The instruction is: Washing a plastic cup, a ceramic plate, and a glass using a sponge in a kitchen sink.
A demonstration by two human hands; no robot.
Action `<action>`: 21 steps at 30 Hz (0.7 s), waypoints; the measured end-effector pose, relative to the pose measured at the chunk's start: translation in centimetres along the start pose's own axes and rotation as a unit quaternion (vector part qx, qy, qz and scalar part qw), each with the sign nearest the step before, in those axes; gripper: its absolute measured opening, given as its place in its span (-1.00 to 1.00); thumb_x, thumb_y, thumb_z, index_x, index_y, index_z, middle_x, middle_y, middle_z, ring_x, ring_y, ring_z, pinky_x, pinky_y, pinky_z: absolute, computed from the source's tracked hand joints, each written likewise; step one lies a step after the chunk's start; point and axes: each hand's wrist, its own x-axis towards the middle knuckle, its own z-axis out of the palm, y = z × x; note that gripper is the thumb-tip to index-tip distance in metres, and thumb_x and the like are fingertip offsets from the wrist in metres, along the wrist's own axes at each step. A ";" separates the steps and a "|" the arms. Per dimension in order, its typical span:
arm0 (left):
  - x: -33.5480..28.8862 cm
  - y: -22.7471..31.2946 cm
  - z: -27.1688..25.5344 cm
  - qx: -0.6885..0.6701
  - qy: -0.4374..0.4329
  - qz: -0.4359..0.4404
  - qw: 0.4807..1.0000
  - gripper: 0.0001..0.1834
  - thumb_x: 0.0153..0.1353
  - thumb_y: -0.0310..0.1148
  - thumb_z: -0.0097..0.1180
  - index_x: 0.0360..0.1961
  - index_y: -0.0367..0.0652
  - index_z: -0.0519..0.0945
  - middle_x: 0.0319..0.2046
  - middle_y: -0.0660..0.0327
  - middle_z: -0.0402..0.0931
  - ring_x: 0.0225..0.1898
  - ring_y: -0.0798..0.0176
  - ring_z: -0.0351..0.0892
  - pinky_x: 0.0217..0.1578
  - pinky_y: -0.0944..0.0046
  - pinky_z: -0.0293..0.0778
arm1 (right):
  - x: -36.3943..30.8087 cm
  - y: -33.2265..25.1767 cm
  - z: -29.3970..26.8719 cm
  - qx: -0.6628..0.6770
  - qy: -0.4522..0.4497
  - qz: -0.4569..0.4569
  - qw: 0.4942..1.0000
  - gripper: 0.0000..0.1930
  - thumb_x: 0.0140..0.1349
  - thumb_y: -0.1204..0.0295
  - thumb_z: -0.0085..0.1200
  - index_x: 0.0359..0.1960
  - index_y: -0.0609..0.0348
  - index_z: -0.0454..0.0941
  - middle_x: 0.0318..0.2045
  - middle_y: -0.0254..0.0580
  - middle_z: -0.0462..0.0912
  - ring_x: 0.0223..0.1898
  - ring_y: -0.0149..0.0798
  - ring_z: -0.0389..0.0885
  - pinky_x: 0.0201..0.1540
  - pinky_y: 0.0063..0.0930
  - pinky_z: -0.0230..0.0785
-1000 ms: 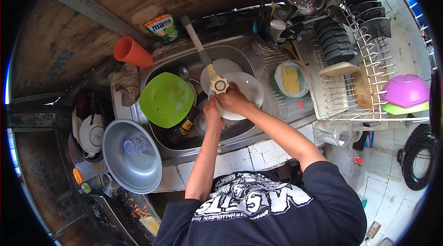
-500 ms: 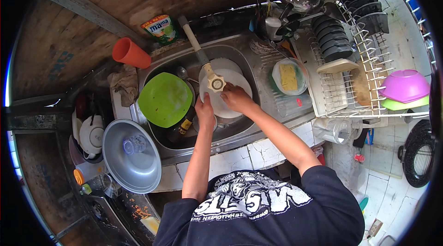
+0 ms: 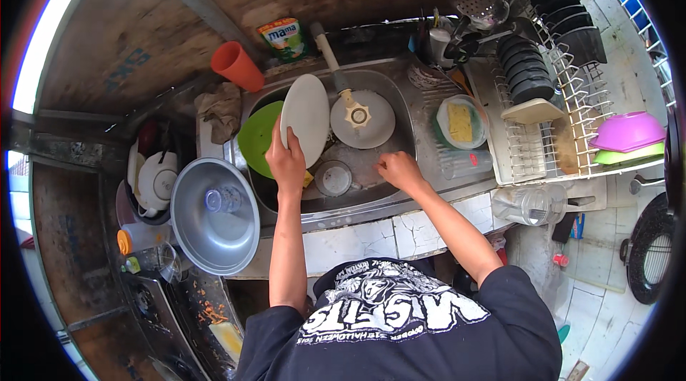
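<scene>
My left hand (image 3: 287, 167) grips a white plate (image 3: 307, 118) by its near edge, tilted up on its side over the left part of the sink (image 3: 386, 152). The plate partly covers a green bowl (image 3: 256, 142). My right hand (image 3: 401, 171) hangs over the right side of the sink, fingers curled in, with nothing showing in them. Between the hands, a glass mug (image 3: 333, 179) lies in the sink. Beyond it is another white plate (image 3: 373, 135), beneath the star-shaped head of the tap (image 3: 357, 115).
Right of the sink, a bowl (image 3: 477, 139) holds a yellow sponge (image 3: 460, 122). A dish rack (image 3: 529, 152) with black bowls stands farther right. An orange cup (image 3: 237, 67), a cloth (image 3: 219, 111) and a grey basin (image 3: 214, 238) are at the left. A soap pouch (image 3: 283, 39) leans at the back.
My left hand has lifted the white plate up and left, in front of the green bowl. My right hand has come off the plate and moved right. The view has shifted slightly.
</scene>
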 end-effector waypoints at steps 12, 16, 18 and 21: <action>-0.1 2.5 -9.6 0.011 0.076 0.045 0.996 -0.68 0.25 -0.52 0.06 0.04 -0.26 0.51 -0.21 -0.09 0.62 -0.19 0.00 0.67 -0.22 0.20 0.52 | -1.8 0.8 1.3 0.101 0.080 -0.089 0.988 -0.78 0.11 0.47 0.10 -0.19 0.22 0.55 -0.25 0.02 0.60 -0.21 0.04 0.61 -0.13 -0.20 0.44; -1.1 3.8 -16.4 0.076 0.155 0.020 0.985 -0.70 0.21 -0.51 0.13 -0.01 -0.25 0.54 -0.25 -0.04 0.64 -0.25 0.15 0.69 -0.27 0.26 0.51 | -1.9 1.0 1.0 0.121 0.053 -0.065 0.989 -0.79 0.14 0.50 0.08 -0.16 0.20 0.55 -0.30 0.02 0.61 -0.29 -0.03 0.63 -0.21 -0.28 0.46; -1.2 4.2 -21.1 0.158 0.198 0.028 0.967 -0.75 0.24 -0.51 0.11 -0.05 -0.26 0.56 -0.29 -0.02 0.65 -0.33 0.23 0.67 -0.30 0.27 0.52 | -2.0 0.3 0.6 0.104 0.031 -0.047 0.993 -0.82 0.17 0.53 0.07 -0.18 0.20 0.54 -0.35 0.02 0.62 -0.34 -0.06 0.63 -0.27 -0.33 0.46; -1.2 4.0 -26.0 0.160 0.234 -0.010 0.959 -0.76 0.28 -0.47 0.08 -0.04 -0.29 0.55 -0.31 -0.02 0.65 -0.33 0.25 0.67 -0.31 0.25 0.52 | -1.6 0.2 1.0 0.124 0.045 -0.071 0.989 -0.82 0.18 0.55 0.05 -0.17 0.23 0.54 -0.34 0.02 0.62 -0.34 -0.07 0.63 -0.25 -0.33 0.46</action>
